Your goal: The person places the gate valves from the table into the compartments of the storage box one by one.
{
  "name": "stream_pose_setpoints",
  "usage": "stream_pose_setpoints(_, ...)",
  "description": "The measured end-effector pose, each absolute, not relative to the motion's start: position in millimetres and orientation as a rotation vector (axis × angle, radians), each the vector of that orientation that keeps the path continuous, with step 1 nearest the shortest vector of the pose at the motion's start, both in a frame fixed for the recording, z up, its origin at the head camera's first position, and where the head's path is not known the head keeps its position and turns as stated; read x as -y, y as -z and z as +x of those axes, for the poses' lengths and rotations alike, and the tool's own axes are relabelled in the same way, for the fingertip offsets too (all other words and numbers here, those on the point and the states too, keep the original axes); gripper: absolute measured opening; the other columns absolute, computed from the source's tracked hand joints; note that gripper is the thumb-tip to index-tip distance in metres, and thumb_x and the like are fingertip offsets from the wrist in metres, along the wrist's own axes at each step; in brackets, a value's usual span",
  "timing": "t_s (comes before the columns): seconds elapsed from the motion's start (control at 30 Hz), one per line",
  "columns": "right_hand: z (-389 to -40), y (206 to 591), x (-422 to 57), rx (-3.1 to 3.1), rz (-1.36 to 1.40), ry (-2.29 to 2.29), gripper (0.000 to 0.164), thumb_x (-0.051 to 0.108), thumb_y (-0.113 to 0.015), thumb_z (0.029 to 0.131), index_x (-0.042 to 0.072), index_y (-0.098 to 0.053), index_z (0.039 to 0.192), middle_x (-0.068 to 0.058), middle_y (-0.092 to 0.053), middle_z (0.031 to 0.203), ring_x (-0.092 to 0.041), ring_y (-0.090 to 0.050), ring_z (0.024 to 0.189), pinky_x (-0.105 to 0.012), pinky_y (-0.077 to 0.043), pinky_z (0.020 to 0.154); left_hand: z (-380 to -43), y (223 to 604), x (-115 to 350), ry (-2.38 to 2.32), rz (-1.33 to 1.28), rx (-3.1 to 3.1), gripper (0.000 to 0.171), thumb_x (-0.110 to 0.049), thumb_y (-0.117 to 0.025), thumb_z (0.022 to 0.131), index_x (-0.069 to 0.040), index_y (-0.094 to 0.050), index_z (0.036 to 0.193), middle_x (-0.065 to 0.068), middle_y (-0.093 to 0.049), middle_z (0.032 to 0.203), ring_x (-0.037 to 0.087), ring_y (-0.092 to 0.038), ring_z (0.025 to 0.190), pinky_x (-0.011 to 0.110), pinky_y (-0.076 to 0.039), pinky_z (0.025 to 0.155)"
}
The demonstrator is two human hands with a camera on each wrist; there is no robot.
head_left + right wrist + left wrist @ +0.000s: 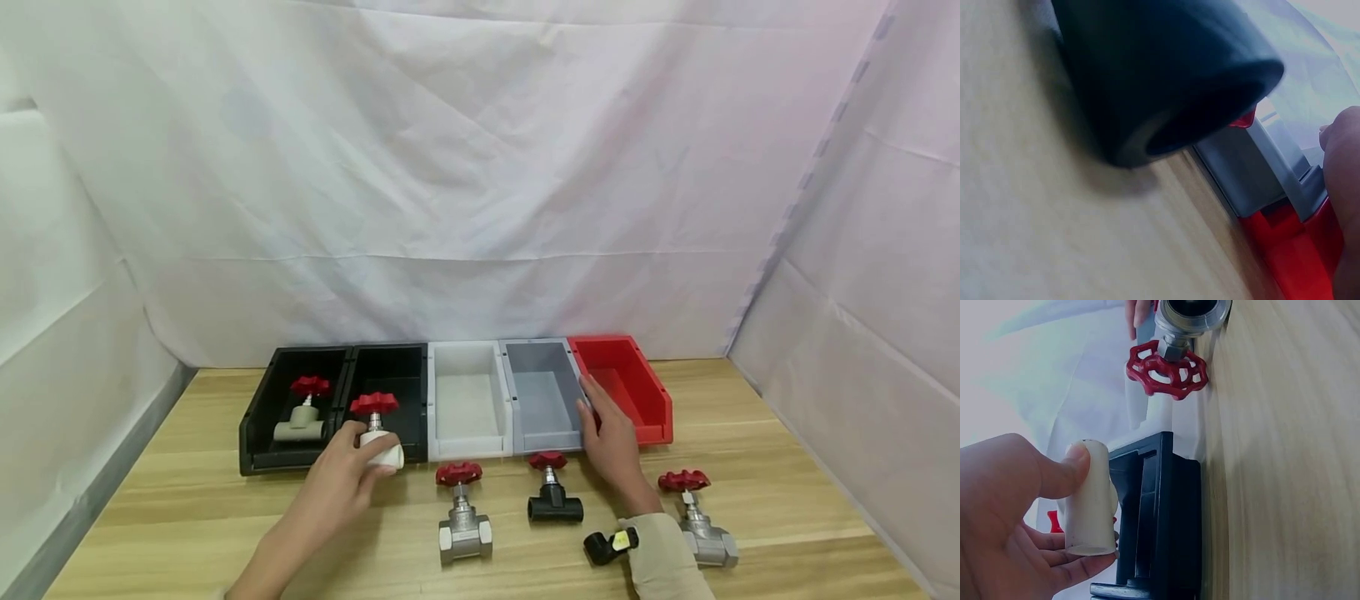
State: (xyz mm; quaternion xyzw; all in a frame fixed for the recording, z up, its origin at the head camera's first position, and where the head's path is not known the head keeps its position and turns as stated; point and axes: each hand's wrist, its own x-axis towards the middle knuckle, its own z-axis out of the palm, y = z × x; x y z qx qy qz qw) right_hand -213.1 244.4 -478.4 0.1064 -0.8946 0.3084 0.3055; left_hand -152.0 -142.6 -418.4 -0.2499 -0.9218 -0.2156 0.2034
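Note:
My left hand (341,479) pinches a white plastic tee valve (1092,500) by its pipe body, thumb on one side and fingers on the other. Its red handwheel (374,404) points up, overlapping the second black bin (390,358) in the head view. The valve is at that bin's front edge. My right hand (611,437) has its fingers extended along the wall between the grey bin (543,442) and the red bin (654,435). Nearest below it lies a black tee valve (555,508) with a red handwheel.
The leftmost black bin (281,461) contains a beige valve (300,425). A white bin (471,447) stands mid-row. On the wooden table (187,500) lie two metal valves, one central (465,535) and another (705,542) beside my right sleeve. White cloth (480,167) hangs behind.

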Motion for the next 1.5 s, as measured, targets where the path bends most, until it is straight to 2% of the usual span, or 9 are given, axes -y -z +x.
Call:
stream_pose_setpoints(0.73, -211.9, 472.2, -242.0, 2.409, 0.239, -0.821, 0.054, 0.009, -0.064, 0.092, 0.010, -0.046, 0.143, -0.015, -0.046, 0.142, -0.037, -0.047, 0.125, -0.053, -0.042, 0.094, -175.0, 412.4, 142.9, 0.538, -0.644, 2.551, 0.028, -0.008, -0.079, 0.079, -0.009, -0.071, 0.106, 0.031, -0.055, 0.102, 0.039, -0.058, 0.083, 0.047, -0.052, 0.067)
stream_pose_setpoints(1.1, -213.0, 475.1, -243.9, 2.405, 0.223, -0.823, 0.055, 0.009, -0.065, 0.092, 0.012, -0.047, 0.143, -0.013, -0.046, 0.143, -0.035, -0.047, 0.125, -0.052, -0.043, 0.094, -187.1, 409.8, 137.7, 0.487, -0.642, 2.616, 0.028, -0.009, -0.077, 0.081, -0.011, -0.071, 0.108, 0.029, -0.056, 0.105, 0.038, -0.058, 0.088, 0.048, -0.052, 0.073)
stream_pose_setpoints(1.5, -212.1, 478.0, -244.0, 2.399, 0.244, -0.817, 0.054, 0.008, -0.064, 0.091, 0.010, -0.047, 0.142, -0.015, -0.047, 0.141, -0.037, -0.047, 0.124, -0.054, -0.043, 0.092, -198.1, 416.1, 128.9, 0.460, -0.594, 2.652, 0.027, -0.007, -0.075, 0.082, -0.012, -0.071, 0.109, 0.025, -0.055, 0.103, 0.032, -0.055, 0.082, 0.042, -0.052, 0.063)
